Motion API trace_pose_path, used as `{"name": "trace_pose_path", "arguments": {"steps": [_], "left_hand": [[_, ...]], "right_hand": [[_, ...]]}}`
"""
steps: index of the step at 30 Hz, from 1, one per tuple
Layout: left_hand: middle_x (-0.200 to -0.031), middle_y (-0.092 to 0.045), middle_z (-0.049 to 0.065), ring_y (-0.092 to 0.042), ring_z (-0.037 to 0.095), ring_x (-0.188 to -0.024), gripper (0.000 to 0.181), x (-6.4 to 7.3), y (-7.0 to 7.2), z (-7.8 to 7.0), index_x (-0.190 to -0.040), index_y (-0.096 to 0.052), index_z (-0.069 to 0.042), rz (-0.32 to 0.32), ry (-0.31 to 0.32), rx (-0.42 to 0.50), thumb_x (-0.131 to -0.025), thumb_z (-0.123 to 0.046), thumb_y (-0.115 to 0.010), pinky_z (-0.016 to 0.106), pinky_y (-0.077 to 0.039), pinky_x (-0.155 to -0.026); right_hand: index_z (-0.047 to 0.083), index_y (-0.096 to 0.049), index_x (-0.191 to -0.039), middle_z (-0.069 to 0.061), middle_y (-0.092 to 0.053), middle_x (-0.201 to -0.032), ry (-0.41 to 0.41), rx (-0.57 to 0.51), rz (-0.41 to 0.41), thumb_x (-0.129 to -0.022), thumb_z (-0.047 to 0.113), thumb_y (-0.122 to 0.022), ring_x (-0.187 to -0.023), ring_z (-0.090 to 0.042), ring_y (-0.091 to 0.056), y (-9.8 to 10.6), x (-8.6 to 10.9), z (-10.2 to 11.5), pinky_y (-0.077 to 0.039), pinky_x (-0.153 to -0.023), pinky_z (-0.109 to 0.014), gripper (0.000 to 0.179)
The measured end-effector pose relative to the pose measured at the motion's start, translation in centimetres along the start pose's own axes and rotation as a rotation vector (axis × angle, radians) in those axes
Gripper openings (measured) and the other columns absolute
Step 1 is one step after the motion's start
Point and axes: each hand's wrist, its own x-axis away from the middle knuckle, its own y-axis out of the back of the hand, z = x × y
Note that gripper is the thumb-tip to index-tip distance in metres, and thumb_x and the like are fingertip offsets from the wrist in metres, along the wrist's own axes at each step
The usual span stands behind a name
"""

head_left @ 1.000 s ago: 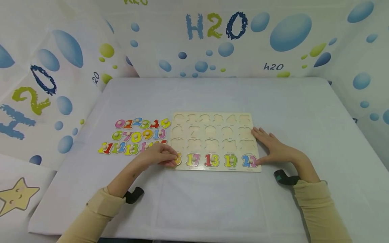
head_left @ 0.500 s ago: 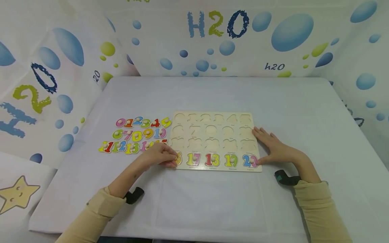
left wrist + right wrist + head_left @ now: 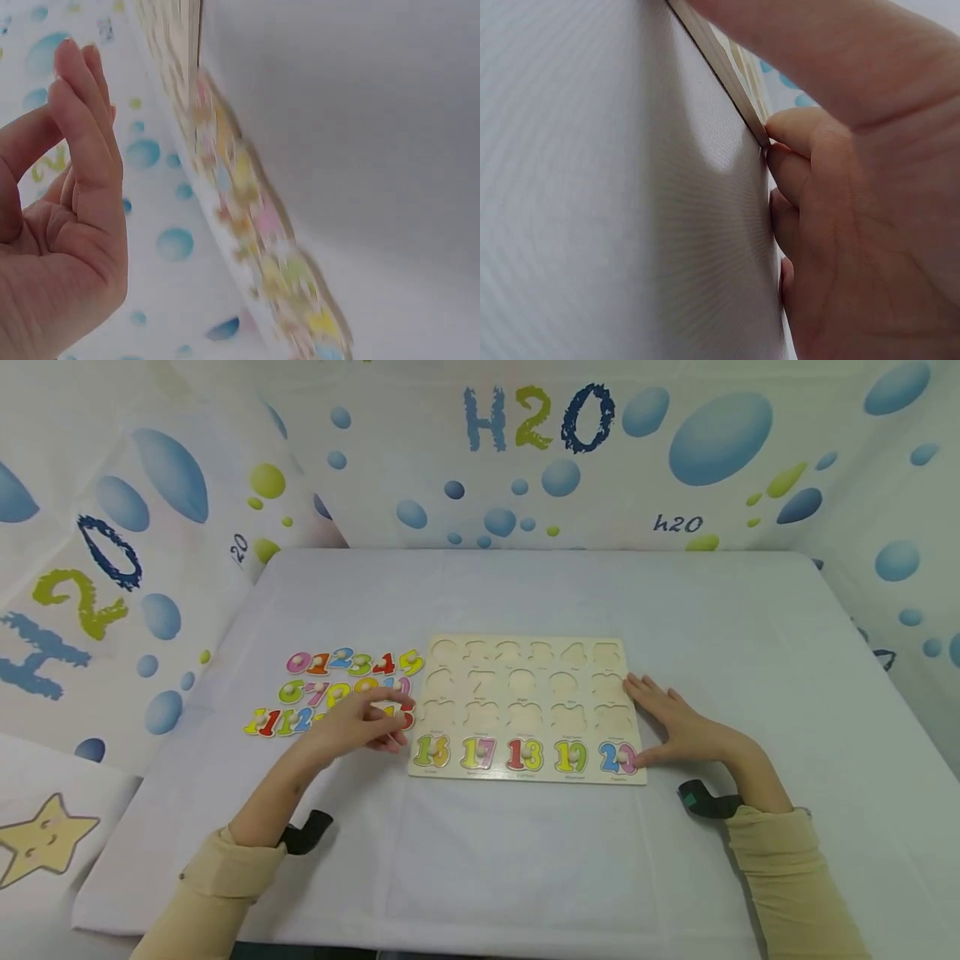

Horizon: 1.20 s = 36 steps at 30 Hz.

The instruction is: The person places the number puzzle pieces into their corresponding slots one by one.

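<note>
Head view: the left hand has just let go of number 16, its grip now holding nothing beside the loose numbers. That fills the board's bottom row; the right hand, fingers spread, touches its right edge.

Far backdrop: large "H2O", small "h2O" nearer right. Left backdrop: tilted "H2O". Board near row, left to right: 16, 17, third unclear (13 or 18), 19, 20; slot captions too small. Loose pieces, left of board: far row 0–5; middle 6, 7; near 11, 12; others partly hidden.
</note>
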Motion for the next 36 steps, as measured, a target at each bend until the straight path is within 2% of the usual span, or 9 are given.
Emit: {"name": "trace_pose_path", "arguments": {"steps": [4,6,11,14,20,26,29,31,36], "left_hand": [[-0.081,-0.066,0.015,-0.066,0.028,-0.074,0.034,-0.2,2.3,0.7,-0.125,-0.052,0.003,-0.058,0.008,0.024,-0.093,-0.008,-0.058,0.033,-0.055,-0.072],[-0.081,-0.066,0.014,-0.065,0.025,-0.074,0.033,-0.5,2.8,1.3,-0.124,-0.053,0.004,-0.046,0.037,0.039,-0.094,-0.009,-0.058,0.031,-0.055,-0.072],[-0.084,-0.067,0.011,-0.067,0.018,-0.076,0.035,-1.8,2.5,2.2,-0.123,-0.051,0.01,0.01,0.115,0.103,-0.095,-0.012,-0.055,0.025,-0.053,-0.072],[-0.087,-0.068,0.01,-0.068,0.017,-0.076,0.035,-2.3,2.1,2.1,-0.121,-0.051,0.011,0.002,0.158,0.135,-0.095,-0.012,-0.056,0.023,-0.053,-0.072],[-0.087,-0.068,0.009,-0.068,0.016,-0.073,0.035,-2.9,1.7,1.7,-0.116,-0.053,0.012,-0.036,0.213,0.098,-0.092,-0.011,-0.062,0.021,-0.052,-0.069],[-0.084,-0.069,0.005,-0.066,0.013,-0.074,0.036,-3.0,1.6,0.3,-0.115,-0.058,0.006,-0.095,0.21,0.003,-0.09,-0.019,-0.065,0.019,-0.047,-0.061],[-0.088,-0.068,0.007,-0.067,0.018,-0.079,0.035,-3.7,0.6,-1.6,-0.114,-0.06,0.003,-0.085,0.172,0.007,-0.089,-0.02,-0.066,0.025,-0.05,-0.075],[-0.09,-0.068,0.011,-0.067,0.024,-0.084,0.032,-4.6,-0.7,-3.3,-0.114,-0.06,0.004,-0.034,0.133,0.069,-0.089,-0.016,-0.066,0.03,-0.05,-0.083],[-0.089,-0.068,0.014,-0.068,0.025,-0.079,0.023,-7.8,-5.9,-7.2,-0.107,-0.062,0.004,0.101,0.044,0.14,-0.088,-0.009,-0.066,0.036,-0.051,-0.081]], "right_hand": [[0.003,-0.01,-0.149,-0.019,-0.005,-0.153,0.001,0.004,-0.006,-0.068,0.046,-0.081,-0.139,-0.033,0.005,0.0,0.0,-0.1,0.005,-0.108,-0.053,0.116],[0.003,-0.01,-0.149,-0.019,-0.005,-0.153,0.001,0.0,-0.006,-0.068,0.046,-0.081,-0.139,-0.033,0.005,-0.1,-0.1,0.0,0.005,-0.108,-0.053,0.116],[0.003,-0.01,-0.149,-0.018,-0.004,-0.154,-0.011,-0.004,0.003,-0.067,0.046,-0.081,-0.139,-0.033,0.006,-0.3,-0.1,0.0,0.006,-0.108,-0.053,0.117],[0.003,-0.01,-0.149,-0.018,-0.004,-0.154,-0.017,-0.001,0.0,-0.067,0.046,-0.081,-0.139,-0.033,0.005,-0.3,0.0,-0.1,0.006,-0.108,-0.053,0.117],[0.002,-0.01,-0.149,-0.019,-0.005,-0.153,-0.004,0.013,-0.005,-0.067,0.047,-0.081,-0.139,-0.033,0.005,-0.3,-0.1,-0.3,0.005,-0.107,-0.054,0.116],[0.003,-0.01,-0.149,-0.017,-0.005,-0.154,0.014,0.012,-0.003,-0.068,0.048,-0.08,-0.139,-0.032,0.005,-0.2,-0.4,-0.2,0.005,-0.108,-0.054,0.116],[0.003,-0.01,-0.149,-0.016,-0.005,-0.154,0.008,0.004,0.001,-0.067,0.048,-0.08,-0.139,-0.032,0.005,-0.2,-0.6,-0.1,0.005,-0.108,-0.053,0.117],[0.003,-0.011,-0.149,-0.016,-0.005,-0.154,0.0,0.002,0.001,-0.067,0.048,-0.08,-0.139,-0.032,0.005,-0.1,-0.5,0.0,0.005,-0.108,-0.053,0.117],[0.002,-0.01,-0.149,-0.017,-0.005,-0.154,-0.021,-0.001,0.006,-0.067,0.047,-0.081,-0.139,-0.032,0.005,0.0,-0.2,0.0,0.005,-0.108,-0.053,0.117]]}}
